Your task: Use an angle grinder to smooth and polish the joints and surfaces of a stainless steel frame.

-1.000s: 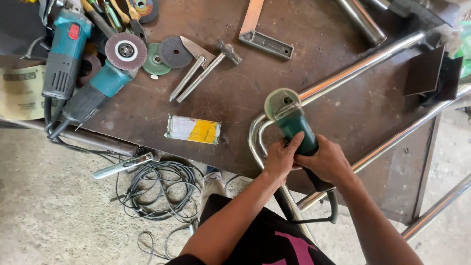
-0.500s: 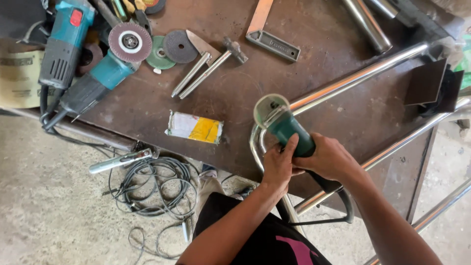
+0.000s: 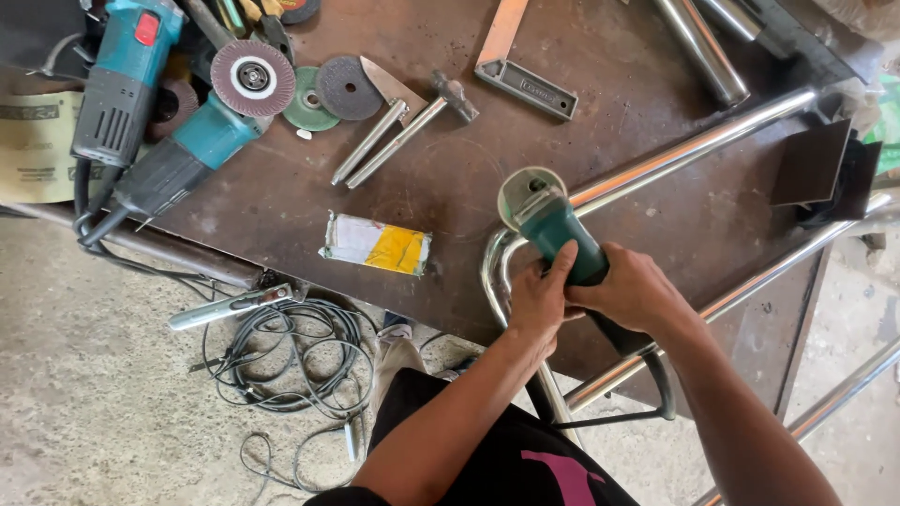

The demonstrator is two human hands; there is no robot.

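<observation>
Teal angle grinder (image 3: 555,228) in both hands, still on bent steel tube (image 3: 656,167)

A metalworking workshop: steel bench (image 3: 281,201), angle grinders (image 3: 178,155), grinding discs (image 3: 347,87), steel tubes (image 3: 698,42).

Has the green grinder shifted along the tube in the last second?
No. The grinder stays at the bend of the tube, just as far from the yellow-and-white pack as before.
</observation>
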